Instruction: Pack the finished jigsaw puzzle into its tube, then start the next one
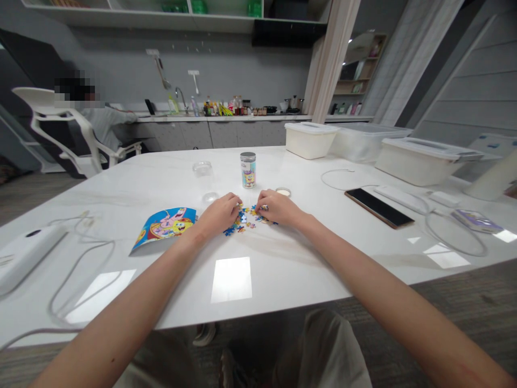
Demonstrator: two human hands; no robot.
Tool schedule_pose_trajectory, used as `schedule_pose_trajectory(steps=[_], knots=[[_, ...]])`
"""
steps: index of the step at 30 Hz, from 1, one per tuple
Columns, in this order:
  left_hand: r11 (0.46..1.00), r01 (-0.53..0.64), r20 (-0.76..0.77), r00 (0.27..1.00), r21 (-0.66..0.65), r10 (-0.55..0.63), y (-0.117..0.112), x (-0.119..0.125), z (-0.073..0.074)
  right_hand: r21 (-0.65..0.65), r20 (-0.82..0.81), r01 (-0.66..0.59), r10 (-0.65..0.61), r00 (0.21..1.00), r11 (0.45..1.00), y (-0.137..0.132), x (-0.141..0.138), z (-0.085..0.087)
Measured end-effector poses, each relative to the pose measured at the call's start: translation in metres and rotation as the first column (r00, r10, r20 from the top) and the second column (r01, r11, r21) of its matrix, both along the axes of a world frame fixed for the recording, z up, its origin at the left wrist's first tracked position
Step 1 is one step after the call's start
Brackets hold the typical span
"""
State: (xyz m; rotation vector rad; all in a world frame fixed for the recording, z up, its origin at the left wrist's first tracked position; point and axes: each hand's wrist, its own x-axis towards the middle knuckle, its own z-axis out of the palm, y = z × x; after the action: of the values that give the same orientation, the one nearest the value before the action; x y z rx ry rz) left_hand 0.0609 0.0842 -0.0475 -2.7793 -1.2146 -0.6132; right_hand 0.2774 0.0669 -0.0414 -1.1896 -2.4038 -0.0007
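Note:
A loose heap of small jigsaw puzzle pieces (244, 220), blue, yellow and white, lies on the white table between my hands. My left hand (220, 213) is at the heap's left side, its fingers closed on a small yellowish puzzle piece. On the right side, my right hand (278, 208) has thumb and fingers pinched on another piece, mostly hidden by the fingers. A curled cartoon picture sheet (165, 227) lies left of my left hand. Just beyond the heap stands a clear jar (247, 171) with a metal lid and a cartoon label.
Round clear lids (210, 197) and a small round dish (283, 192) lie near the jar. At right are a phone (378, 207), cables and lidded plastic boxes (309, 141). A white power strip (30, 253) with a cord lies left. A person (103, 124) sits beyond the table.

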Motion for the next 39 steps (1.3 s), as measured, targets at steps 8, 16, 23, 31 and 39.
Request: schedule_pose_trajectory(steps=[8,16,23,31,39], knots=[[0.999,0.044,-0.044,0.998,0.016,-0.043,-0.002,0.001,0.002,-0.087,-0.058,-0.065,0.06,0.997,0.994,-0.002,0.016,0.015],[0.999,0.044,-0.039,0.998,0.009,-0.044,-0.001,0.0,0.002,-0.333,0.0,-0.124,0.132,0.991,0.935,-0.004,0.027,0.02],[0.999,0.05,-0.032,0.998,0.003,-0.049,0.0,0.001,0.001,-0.387,-0.097,-0.134,0.104,0.99,0.912,-0.003,0.026,0.018],[0.998,0.058,-0.011,0.998,0.0,-0.058,-0.001,0.001,0.003,-0.51,-0.206,-0.195,0.101,0.973,0.838,-0.004,0.024,0.02],[0.951,0.257,0.206,0.953,-0.17,-0.221,-0.016,0.012,0.016,-0.48,-0.361,-0.217,0.034,0.932,0.85,-0.007,0.013,0.021]])
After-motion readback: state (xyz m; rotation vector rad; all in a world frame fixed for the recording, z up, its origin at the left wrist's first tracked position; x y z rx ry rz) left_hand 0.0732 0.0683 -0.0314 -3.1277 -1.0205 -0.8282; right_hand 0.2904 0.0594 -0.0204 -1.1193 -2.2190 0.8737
